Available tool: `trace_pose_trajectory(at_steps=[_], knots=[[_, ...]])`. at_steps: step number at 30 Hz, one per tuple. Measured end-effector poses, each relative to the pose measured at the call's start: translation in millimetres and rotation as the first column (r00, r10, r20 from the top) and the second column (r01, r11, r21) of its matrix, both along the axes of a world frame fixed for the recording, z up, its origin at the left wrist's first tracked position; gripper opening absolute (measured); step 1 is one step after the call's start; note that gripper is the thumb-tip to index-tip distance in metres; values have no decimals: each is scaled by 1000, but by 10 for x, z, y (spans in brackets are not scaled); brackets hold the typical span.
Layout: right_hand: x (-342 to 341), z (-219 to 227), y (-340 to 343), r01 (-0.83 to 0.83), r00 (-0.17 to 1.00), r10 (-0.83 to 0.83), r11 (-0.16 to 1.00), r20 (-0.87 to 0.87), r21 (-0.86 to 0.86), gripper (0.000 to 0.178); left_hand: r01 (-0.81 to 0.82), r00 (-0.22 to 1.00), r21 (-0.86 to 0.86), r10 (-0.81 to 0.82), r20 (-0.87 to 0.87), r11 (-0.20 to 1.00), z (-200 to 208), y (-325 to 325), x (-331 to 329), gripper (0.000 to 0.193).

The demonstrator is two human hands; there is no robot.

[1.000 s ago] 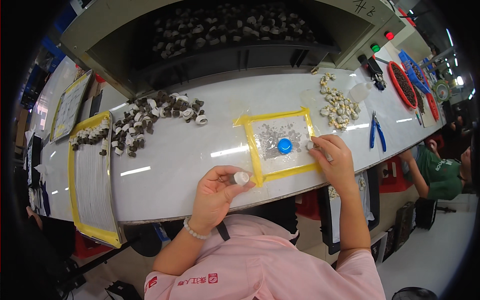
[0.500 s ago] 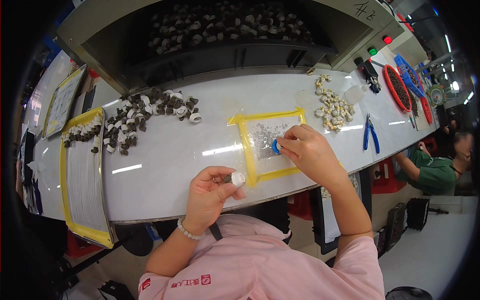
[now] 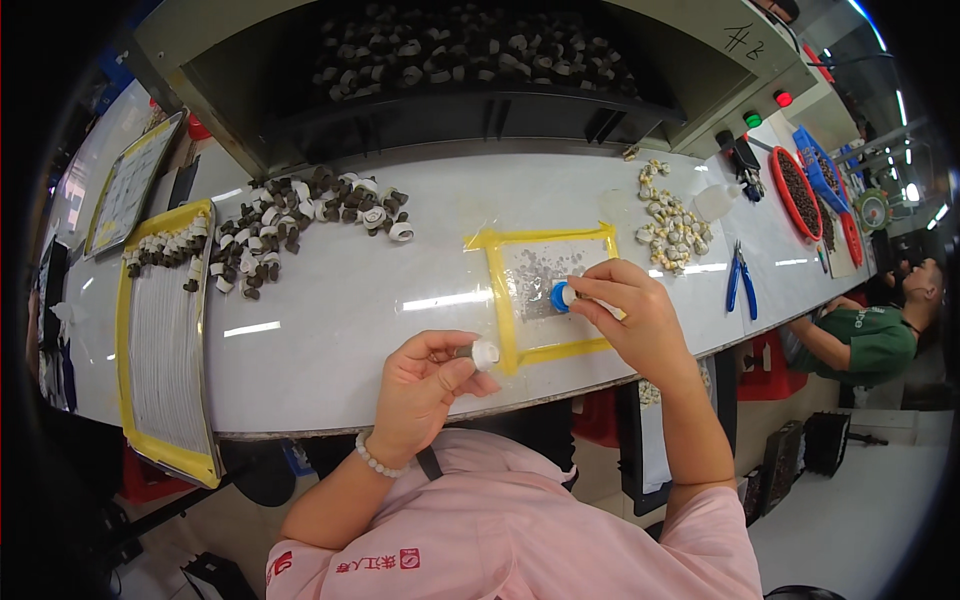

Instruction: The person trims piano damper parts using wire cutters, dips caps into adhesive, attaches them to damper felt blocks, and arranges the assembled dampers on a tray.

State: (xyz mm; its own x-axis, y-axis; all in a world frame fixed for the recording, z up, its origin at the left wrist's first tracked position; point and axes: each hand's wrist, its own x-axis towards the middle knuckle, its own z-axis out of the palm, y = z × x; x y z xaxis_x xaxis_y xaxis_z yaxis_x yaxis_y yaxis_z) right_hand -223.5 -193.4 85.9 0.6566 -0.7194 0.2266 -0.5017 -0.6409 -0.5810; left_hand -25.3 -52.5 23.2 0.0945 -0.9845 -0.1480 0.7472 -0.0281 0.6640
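My left hand [image 3: 415, 390] is closed in a pinch on a small round white piece with a dark stem [image 3: 486, 354], in front of the taped sheet. Its white, ring-like end points to the right. My right hand [image 3: 640, 315] grips a small blue round piece with a pale end [image 3: 558, 297], between thumb and fingertips. That piece is over a clear sheet [image 3: 535, 270] marked with grey smudges and bordered by yellow tape [image 3: 497, 300]. Whether the blue piece touches the sheet, I cannot tell.
White-and-dark pieces [image 3: 265, 240] lie heaped at left, beside a yellow-edged tray [image 3: 165, 350]. More fill a black bin [image 3: 480, 110] under the machine housing. To the right are pale-gold pieces [image 3: 675, 230], blue pliers [image 3: 740, 280] and a red basket [image 3: 800, 195]. A co-worker in green [image 3: 880, 345] sits far right.
My right hand has turned slightly and drawn its fingertips back, so the blue piece's pale end now shows. My left hand keeps its hold. The whole view has shifted a little.
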Motion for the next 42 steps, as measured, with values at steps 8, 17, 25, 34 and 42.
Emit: trace_pose_trajectory(at_steps=[8, 17, 25, 34, 42], knots=[[63, -96, 241, -103, 944, -17, 934, 330, 342, 24, -1, 1000, -11, 2, 16, 1000, -4, -1, -17, 21], [246, -24, 417, -234, 925, 81, 892, 372, 387, 28, -21, 997, -13, 22, 74, 1000, -16, 17, -26, 22], [320, -67, 451, -231, 941, 106, 896, 323, 379, 25, -92, 983, 32, 86, 163, 995, 34, 49, -79, 18], [296, -124, 449, -252, 925, 69, 848, 374, 467, 23, -74, 983, -20, 76, 168, 997, -20, 80, -81, 18], [209, -224, 460, -288, 896, 18, 785, 443, 549, 24, -16, 993, 17, 13, 114, 1000, 23, 13, -69, 18]])
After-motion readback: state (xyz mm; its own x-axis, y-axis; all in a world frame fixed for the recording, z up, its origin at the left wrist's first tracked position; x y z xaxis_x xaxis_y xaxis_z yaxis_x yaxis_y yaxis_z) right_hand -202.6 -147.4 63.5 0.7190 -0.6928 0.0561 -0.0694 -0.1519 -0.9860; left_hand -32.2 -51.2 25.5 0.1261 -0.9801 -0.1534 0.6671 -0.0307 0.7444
